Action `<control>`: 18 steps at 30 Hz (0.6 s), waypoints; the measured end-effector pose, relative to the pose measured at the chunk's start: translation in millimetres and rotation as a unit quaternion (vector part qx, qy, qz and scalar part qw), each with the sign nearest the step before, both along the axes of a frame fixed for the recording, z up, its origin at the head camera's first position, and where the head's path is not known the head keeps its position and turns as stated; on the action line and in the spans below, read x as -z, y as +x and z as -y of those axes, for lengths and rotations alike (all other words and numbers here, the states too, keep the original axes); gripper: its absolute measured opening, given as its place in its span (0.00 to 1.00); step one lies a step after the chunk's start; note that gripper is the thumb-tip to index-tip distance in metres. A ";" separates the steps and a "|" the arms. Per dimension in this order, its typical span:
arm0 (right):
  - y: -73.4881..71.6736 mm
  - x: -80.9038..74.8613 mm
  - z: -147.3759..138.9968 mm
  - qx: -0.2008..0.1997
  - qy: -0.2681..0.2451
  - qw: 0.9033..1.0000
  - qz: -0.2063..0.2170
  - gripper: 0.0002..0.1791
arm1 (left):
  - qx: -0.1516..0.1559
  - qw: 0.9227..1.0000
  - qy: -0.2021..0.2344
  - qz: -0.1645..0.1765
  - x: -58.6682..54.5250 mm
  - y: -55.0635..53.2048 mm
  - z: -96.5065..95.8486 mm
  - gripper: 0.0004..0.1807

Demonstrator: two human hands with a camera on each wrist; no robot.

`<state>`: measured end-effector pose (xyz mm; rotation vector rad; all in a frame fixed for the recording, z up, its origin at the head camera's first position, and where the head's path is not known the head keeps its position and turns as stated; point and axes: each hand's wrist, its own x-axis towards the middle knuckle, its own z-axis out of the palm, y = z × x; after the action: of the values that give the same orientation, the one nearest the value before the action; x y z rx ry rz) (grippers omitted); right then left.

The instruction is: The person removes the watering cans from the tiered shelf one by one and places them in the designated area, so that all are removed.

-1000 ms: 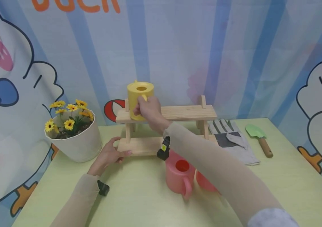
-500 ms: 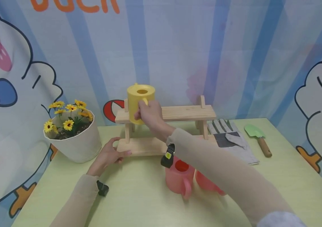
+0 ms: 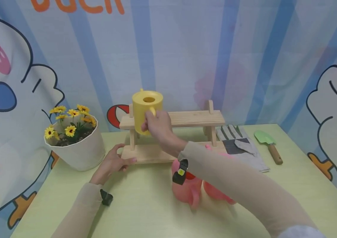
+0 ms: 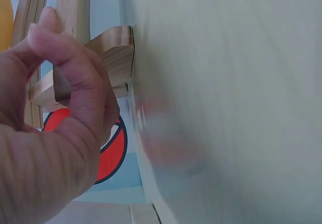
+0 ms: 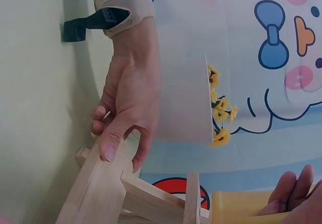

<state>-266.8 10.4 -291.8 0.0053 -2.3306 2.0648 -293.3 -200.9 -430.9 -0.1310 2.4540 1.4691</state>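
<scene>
In the head view my right hand (image 3: pixel 160 128) grips the handle of a yellow watering can (image 3: pixel 141 114). The can is upright at the left end of the two-tier wooden plant stand (image 3: pixel 196 119), its base showing below the upper board's front edge. My left hand (image 3: pixel 113 164) holds the left end of the lower board (image 3: pixel 147 153), thumb on top. The right wrist view shows that grip, with the yellow can (image 5: pixel 239 206) at the bottom edge. A pink watering can (image 3: pixel 186 191) and a coral-red one (image 3: pixel 216 191) stand in front, partly hidden by my right arm.
A white pot (image 3: pixel 80 155) of yellow flowers stands left of the plant stand. To the right lie grey-white gardening gloves (image 3: pixel 244 148) and a green trowel (image 3: pixel 270 145) with a wooden handle. A printed curtain (image 3: pixel 180 49) hangs behind the table.
My right hand has moved the yellow watering can slightly down and towards me, from over the upper board to its front edge. My left hand keeps its hold on the stand.
</scene>
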 end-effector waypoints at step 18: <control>28.4 8.8 -7.9 0.002 0.025 1.000 -0.013 0.21 | 0.005 1.000 0.007 -0.005 0.2 1.0 0.2 0.56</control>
<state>-238.4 18.2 -300.6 0.0283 -2.3647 1.9901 -292.3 -201.1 -431.2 -0.1078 2.4481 1.4856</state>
